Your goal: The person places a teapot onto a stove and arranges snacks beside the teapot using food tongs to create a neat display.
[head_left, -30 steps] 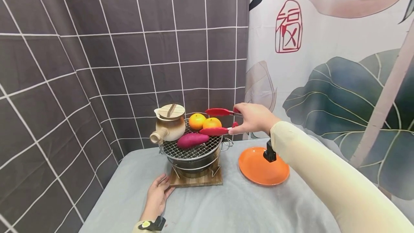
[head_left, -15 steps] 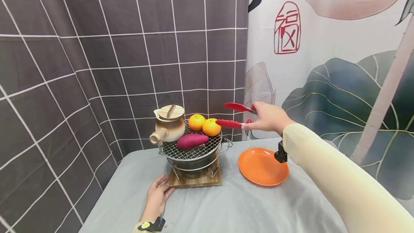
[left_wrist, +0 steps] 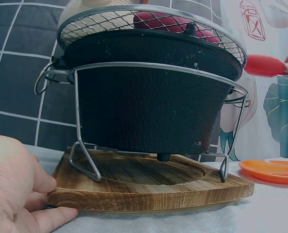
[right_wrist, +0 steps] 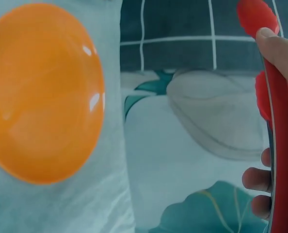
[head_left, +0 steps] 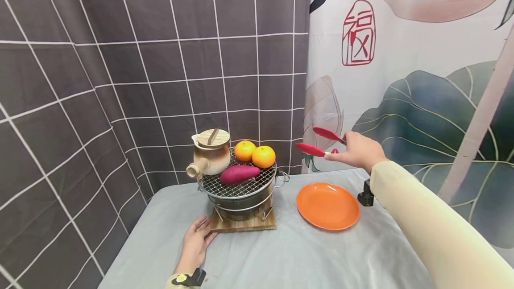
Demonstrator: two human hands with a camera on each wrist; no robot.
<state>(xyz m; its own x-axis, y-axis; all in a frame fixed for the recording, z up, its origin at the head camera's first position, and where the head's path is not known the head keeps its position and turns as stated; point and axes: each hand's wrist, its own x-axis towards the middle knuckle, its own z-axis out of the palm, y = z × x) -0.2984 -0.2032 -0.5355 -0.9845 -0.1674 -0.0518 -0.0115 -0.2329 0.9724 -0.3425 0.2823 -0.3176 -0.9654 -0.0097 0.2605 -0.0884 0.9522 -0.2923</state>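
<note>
My left hand (head_left: 194, 242) holds the front left corner of a wooden board (head_left: 245, 225) between thumb and fingers. On the board stands a round black charcoal stove (left_wrist: 149, 107) in a wire frame, topped by a wire grate (head_left: 250, 188). The grate bears a purple sweet potato (head_left: 239, 174), two oranges (head_left: 263, 157) and a clay teapot (head_left: 217, 161) with a wooden lid. My right hand (head_left: 363, 150) grips red-tipped tongs (head_left: 310, 149), raised above and behind the plate. Their tips stand apart with nothing between them.
An orange plate (head_left: 327, 205) lies right of the stove on the grey tablecloth (head_left: 257, 262). Behind hang a dark grid-patterned curtain (head_left: 160, 57) and a white cloth with a lotus print (head_left: 421, 115).
The tongs, at first around the right orange, have moved away to the right with my right hand. The oranges stay on the grate. My left hand stays put.
</note>
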